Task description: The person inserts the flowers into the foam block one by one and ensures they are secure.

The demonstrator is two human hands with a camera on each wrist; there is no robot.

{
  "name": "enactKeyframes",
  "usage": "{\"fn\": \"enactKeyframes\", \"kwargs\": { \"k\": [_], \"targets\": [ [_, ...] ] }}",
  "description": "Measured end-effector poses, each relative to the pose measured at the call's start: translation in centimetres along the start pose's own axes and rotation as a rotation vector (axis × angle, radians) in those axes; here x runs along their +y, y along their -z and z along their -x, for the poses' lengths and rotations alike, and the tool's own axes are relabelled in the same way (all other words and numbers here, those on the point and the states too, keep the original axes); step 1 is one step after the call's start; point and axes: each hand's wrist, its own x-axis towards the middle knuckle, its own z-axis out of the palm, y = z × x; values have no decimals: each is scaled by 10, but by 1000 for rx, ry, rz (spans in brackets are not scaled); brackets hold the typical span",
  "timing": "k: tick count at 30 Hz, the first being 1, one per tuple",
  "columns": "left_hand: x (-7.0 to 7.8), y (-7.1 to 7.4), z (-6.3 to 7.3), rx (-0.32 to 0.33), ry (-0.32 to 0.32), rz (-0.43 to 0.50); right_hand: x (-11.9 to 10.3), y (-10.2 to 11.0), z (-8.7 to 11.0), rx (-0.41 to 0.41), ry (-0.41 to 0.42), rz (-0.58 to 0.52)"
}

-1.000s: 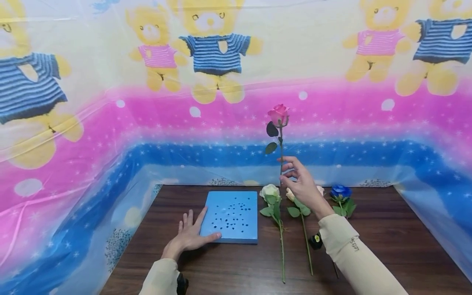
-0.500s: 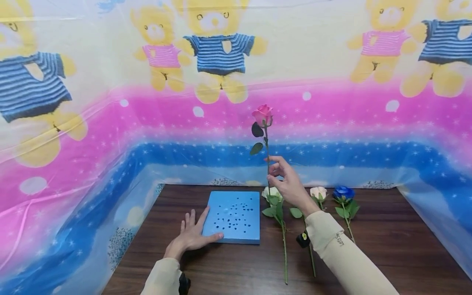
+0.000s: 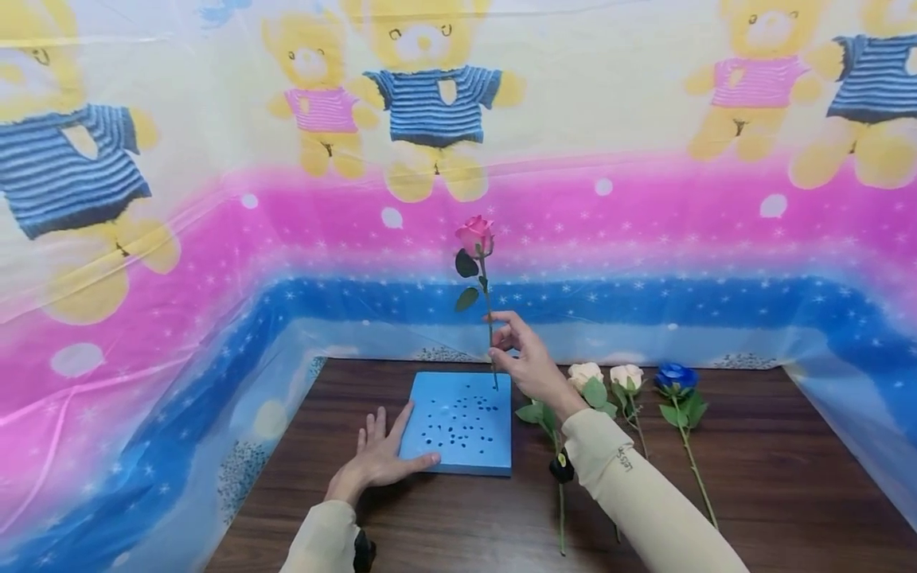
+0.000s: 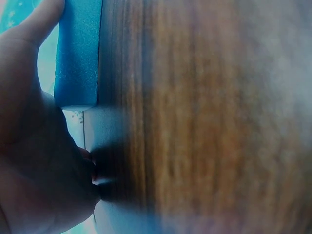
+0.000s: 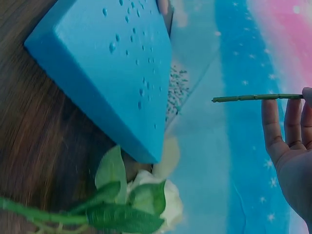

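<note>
A pink rose [image 3: 474,234] with dark leaves stands nearly upright in my right hand [image 3: 532,360], which pinches its stem between thumb and fingers. The cut stem end [image 5: 219,99] hangs free in the right wrist view; in the head view it overlaps the far right corner of a blue foam block [image 3: 458,450]. Small holes dot the block's top. My left hand [image 3: 380,455] lies spread at the block's left side, thumb on its near edge and fingers along the side. In the left wrist view that thumb [image 4: 44,22] touches the block.
A white rose [image 5: 168,204] lies right of the block, its bloom hidden behind my right hand in the head view. Beyond it lie a cream rose [image 3: 586,374], a pale pink rose [image 3: 627,377] and a blue rose [image 3: 677,376] on the wooden table [image 3: 774,477]. A printed cloth [image 3: 573,302] hangs behind.
My right hand has carried the pink rose leftward from above the lying roses to the block's far right corner, slightly lower. My left hand has stayed at the block.
</note>
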Motion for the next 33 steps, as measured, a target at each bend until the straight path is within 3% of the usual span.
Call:
{"fn": "enactKeyframes", "kwargs": {
  "k": [17,33],
  "targets": [
    [-4,-1,-1,-13,23,2,6,-44,-12,-67,-38,-24],
    [-3,2,-1,-4,18,-1,12,-68,-28,-76,-44,-50]
  ]
}}
